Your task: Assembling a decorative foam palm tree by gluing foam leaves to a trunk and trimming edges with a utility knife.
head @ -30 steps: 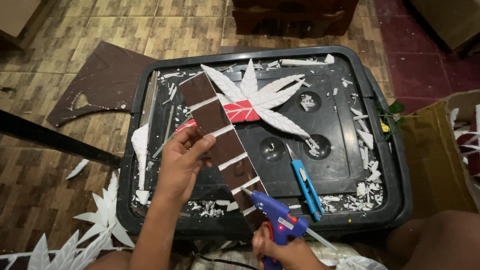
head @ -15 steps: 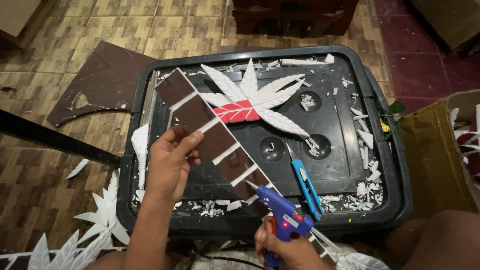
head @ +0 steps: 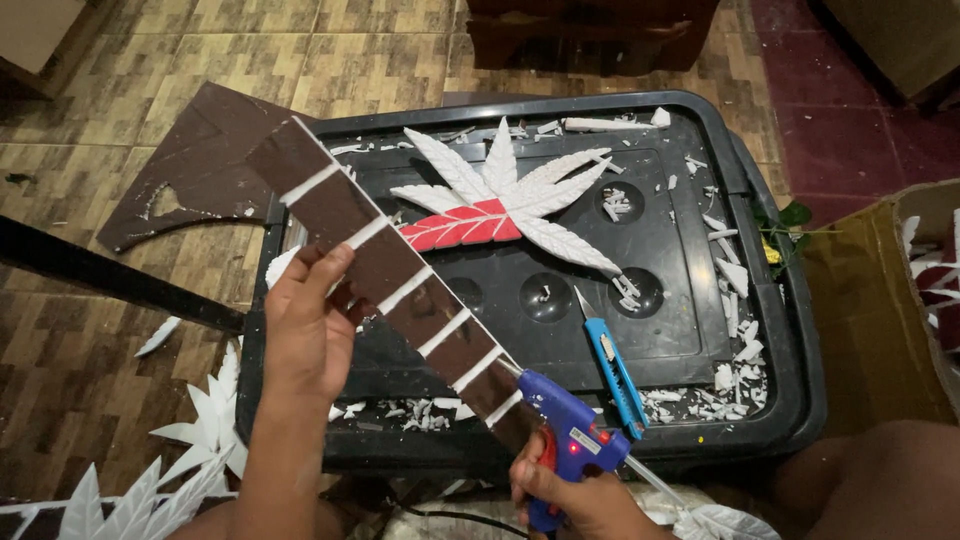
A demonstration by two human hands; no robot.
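Note:
My left hand (head: 308, 330) grips a long brown strip (head: 385, 262) crossed by white bands, held slanting above a black plastic lid (head: 690, 330). My right hand (head: 580, 495) holds a blue glue gun (head: 570, 430) with its nozzle touching the strip's lower end. On the lid lies a white leaf-shaped foam cutout with a red centre (head: 500, 205). A blue utility knife (head: 610, 368) rests on the lid just right of the glue gun.
White foam scraps (head: 735, 300) litter the lid. A brown cut sheet (head: 195, 170) lies on the tiled floor at left. White leaf cutouts (head: 170, 470) sit at lower left. A cardboard box (head: 880, 300) stands at right, and a dark bar (head: 100, 275) crosses the left.
My left hand has shifted the strip up and to the left. The glue gun has come up to the strip's lower end.

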